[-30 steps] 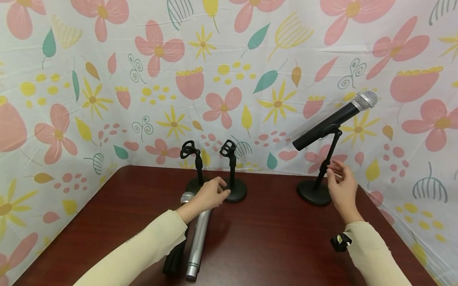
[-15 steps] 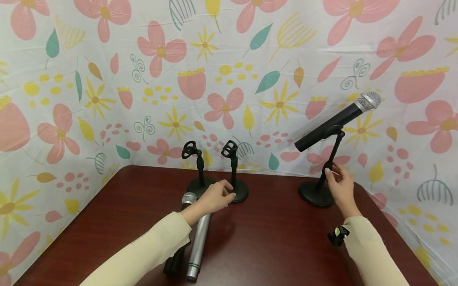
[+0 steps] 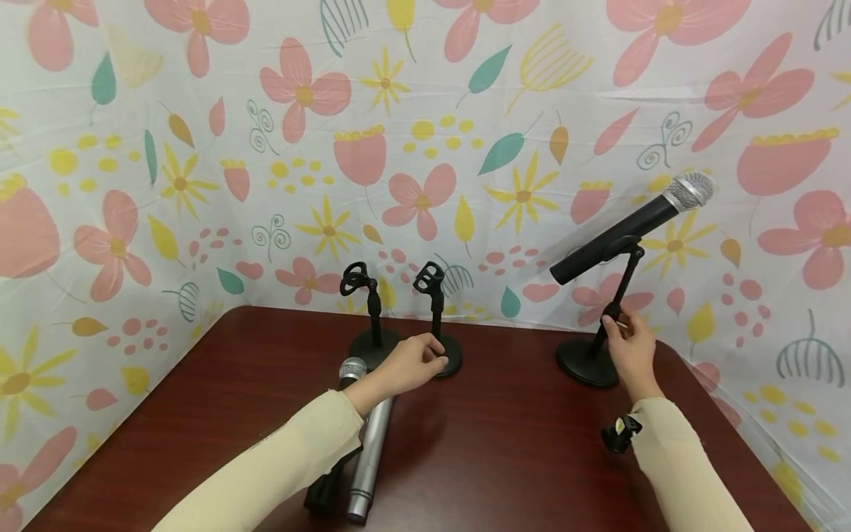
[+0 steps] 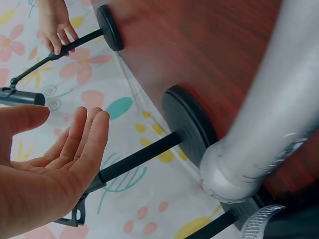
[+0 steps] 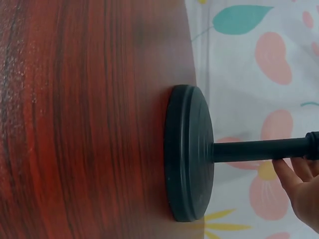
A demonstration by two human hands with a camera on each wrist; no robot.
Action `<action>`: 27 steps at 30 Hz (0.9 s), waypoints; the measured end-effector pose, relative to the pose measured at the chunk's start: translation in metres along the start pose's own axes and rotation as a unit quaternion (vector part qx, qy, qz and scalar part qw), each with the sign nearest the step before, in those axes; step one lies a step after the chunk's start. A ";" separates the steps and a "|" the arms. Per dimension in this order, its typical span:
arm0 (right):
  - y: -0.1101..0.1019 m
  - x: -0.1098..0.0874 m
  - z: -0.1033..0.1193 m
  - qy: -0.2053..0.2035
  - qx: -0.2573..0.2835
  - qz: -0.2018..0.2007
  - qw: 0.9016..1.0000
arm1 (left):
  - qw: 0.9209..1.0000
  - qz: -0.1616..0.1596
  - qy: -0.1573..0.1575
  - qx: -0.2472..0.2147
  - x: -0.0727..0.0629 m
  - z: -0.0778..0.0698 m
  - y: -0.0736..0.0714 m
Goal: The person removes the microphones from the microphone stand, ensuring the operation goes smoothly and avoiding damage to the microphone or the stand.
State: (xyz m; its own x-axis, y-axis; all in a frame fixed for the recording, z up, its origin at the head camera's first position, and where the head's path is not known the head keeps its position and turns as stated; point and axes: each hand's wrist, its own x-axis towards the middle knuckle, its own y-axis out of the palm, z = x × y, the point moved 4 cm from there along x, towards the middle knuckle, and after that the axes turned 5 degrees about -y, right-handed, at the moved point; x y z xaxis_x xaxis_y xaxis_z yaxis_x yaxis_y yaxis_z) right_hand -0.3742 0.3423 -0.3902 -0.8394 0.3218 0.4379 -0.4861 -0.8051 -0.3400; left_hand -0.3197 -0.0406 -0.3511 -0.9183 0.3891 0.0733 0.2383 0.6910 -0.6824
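In the head view a black microphone (image 3: 612, 235) with a silver mesh head lies tilted in the clip of a black microphone stand (image 3: 588, 362) at the right. My right hand (image 3: 631, 352) grips that stand's post at its middle joint, thumb in front and fingers behind. Nothing is in my left hand (image 3: 407, 366), whose relaxed fingers hover before a second stand (image 3: 436, 303) with a bare clip. The left wrist view shows those fingers (image 4: 92, 144) apart from the post. Under the left forearm lie a silver microphone (image 3: 374, 451) and a black microphone (image 3: 352, 368), partly hidden.
A third stand (image 3: 375, 314) with an unfilled clip stands left of the second one. All three stands are near the back edge of the dark red wooden table (image 3: 518, 443). A flowered cloth (image 3: 425, 133) hangs right behind and along the sides.
My right hand has closed in on the right stand's post and now holds it. The left hand has drifted slightly right, still holding nothing. The view has shifted a little.
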 end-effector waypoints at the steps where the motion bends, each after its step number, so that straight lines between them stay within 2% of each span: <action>1: 0.000 0.000 0.000 0.003 0.002 -0.008 1.000 | 1.000 0.001 0.002 -0.002 0.001 -0.002 0.000; 6: -0.002 0.000 0.000 0.002 0.013 -0.036 0.999 | 1.000 -0.004 0.013 -0.007 0.010 -0.016 -0.002; 12: 0.000 -0.001 -0.001 -0.016 0.015 -0.030 0.999 | 0.999 -0.015 0.038 0.002 0.023 -0.038 -0.004; 17: -0.001 -0.005 0.000 -0.030 0.018 -0.013 0.999 | 0.997 -0.013 0.073 0.001 0.034 -0.062 -0.005; 23: 0.001 -0.007 0.010 -0.042 0.043 -0.021 0.998 | 0.995 0.001 0.101 0.011 0.047 -0.092 -0.008; 27: 0.006 -0.008 0.019 -0.060 0.052 -0.029 0.996 | 0.993 -0.008 0.121 0.009 0.053 -0.105 -0.012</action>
State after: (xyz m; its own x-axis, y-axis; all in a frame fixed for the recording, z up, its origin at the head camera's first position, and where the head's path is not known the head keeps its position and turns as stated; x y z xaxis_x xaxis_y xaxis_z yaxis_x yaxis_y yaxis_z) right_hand -0.3653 0.3256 -0.3797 -0.7725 0.3114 0.5534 -0.4992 -0.8364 -0.2262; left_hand -0.3375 0.0359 -0.2625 -0.8190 0.5143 0.2545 0.2166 0.6878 -0.6928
